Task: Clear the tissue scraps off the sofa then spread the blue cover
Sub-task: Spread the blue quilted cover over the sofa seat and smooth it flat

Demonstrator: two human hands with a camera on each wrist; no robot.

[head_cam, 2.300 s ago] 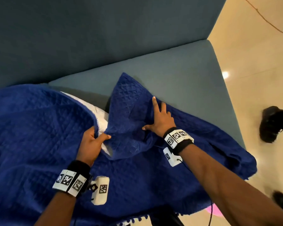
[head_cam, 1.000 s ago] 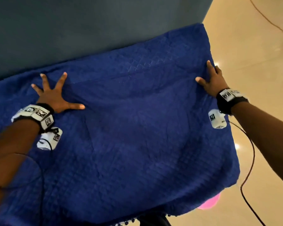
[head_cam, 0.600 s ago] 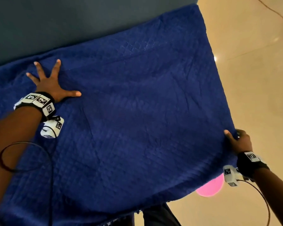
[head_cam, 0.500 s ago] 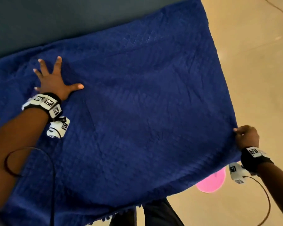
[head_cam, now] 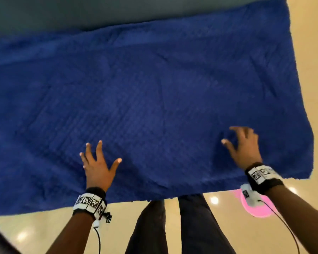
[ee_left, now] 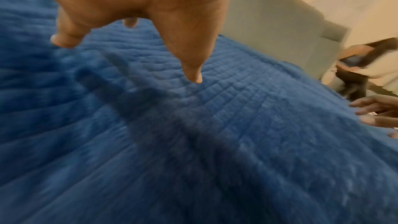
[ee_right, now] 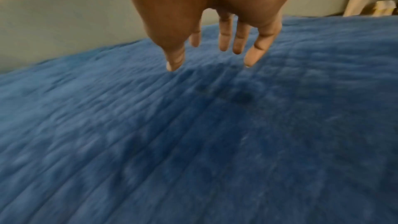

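The quilted blue cover [head_cam: 154, 92] lies spread flat over the sofa seat, reaching the backrest [head_cam: 81, 11] and hanging past the front and right edges. My left hand [head_cam: 97, 162] hovers over its front part with fingers splayed, holding nothing. My right hand [head_cam: 244, 143] is over the front right part, fingers loosely spread and blurred by motion. In the left wrist view the left hand [ee_left: 133, 28] hangs just above the cover [ee_left: 193, 142]. In the right wrist view the right hand's fingers [ee_right: 224, 40] point down at the cover [ee_right: 193, 142] without gripping it. No tissue scraps show.
The beige glossy floor [head_cam: 316, 70] runs along the sofa's right side and front. A pink round object [head_cam: 257, 208] lies on the floor under my right wrist. My dark-trousered legs [head_cam: 173, 226] stand at the front edge. Another person [ee_left: 366, 67] is at the right in the left wrist view.
My right hand let go of the cover's right front corner and came onto the top. My left hand drew back from near the backrest toward the front edge.
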